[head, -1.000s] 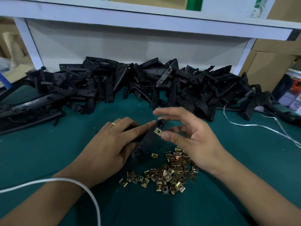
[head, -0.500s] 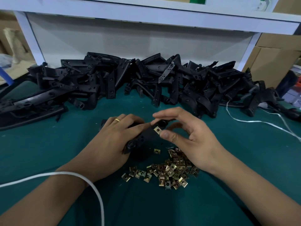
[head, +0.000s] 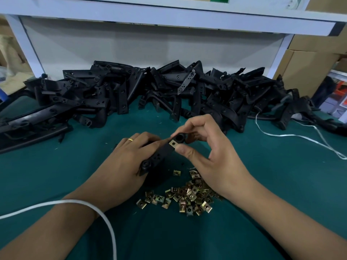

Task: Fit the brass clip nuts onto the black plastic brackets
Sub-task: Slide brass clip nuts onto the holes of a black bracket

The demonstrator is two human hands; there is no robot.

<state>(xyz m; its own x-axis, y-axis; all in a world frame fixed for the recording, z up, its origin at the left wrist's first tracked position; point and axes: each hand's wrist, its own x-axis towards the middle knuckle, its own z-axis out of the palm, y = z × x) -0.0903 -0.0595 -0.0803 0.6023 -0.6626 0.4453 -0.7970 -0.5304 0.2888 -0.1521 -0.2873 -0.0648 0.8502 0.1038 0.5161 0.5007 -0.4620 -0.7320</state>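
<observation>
My left hand (head: 124, 166) grips a black plastic bracket (head: 161, 152) that lies slanted over the green mat, its round end pointing up to the right. A brass clip nut (head: 173, 143) sits on the bracket near that end. My right hand (head: 212, 156) pinches the bracket's round end and the clip nut between thumb and fingers. Below the hands, a loose heap of brass clip nuts (head: 187, 196) lies on the mat.
A long pile of black brackets (head: 150, 94) runs along the back of the green table (head: 56, 175) under a white shelf (head: 169, 17). A white cord (head: 105, 218) loops over my left forearm. A white strap (head: 293, 136) lies at the right, with cardboard boxes (head: 308, 68) behind.
The bracket's lower end has lifted from the mat and swung left in my left hand. My right thumb has pushed the clip nut further onto the bracket end, fingers curling closer round it.
</observation>
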